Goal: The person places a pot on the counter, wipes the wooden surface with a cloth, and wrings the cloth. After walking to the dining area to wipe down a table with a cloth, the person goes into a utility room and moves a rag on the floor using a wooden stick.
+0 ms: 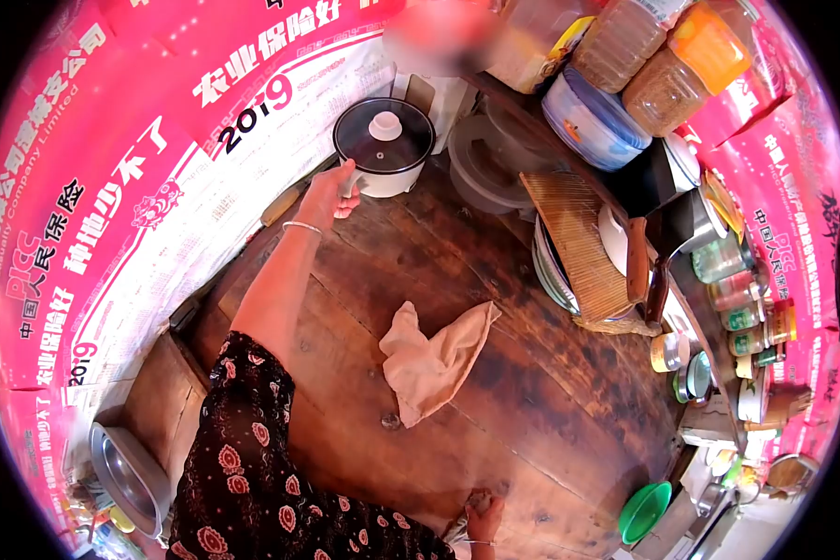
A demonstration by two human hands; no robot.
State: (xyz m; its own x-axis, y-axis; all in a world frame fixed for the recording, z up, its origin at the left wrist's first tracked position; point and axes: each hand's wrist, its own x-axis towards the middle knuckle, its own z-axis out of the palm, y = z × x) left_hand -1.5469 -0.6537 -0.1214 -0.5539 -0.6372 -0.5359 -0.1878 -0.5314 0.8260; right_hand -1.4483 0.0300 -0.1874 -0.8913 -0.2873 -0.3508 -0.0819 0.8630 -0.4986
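Note:
My left hand (327,198) reaches out to the small white electric pot (389,181) by the wall. Its fingers are curled around the pot's short handle on the near left side. A dark glass lid (362,131) with a white knob covers the pot. Low in the view, my right hand (482,516) rests near the table's front edge with its fingers curled in. A pale bit of something shows beside its wrist; what the fingers hold, if anything, is hidden. Between the hands, a crumpled tan cloth (434,364) lies on the wooden table (551,392).
A translucent plastic tub (485,163) stands right of the pot. A ridged woven lid (583,247) leans over dishes at the right. Jars (667,84) and a shelf of bottles (742,317) line that side. A green bowl (645,513) is at lower right, a metal basin (131,476) lower left.

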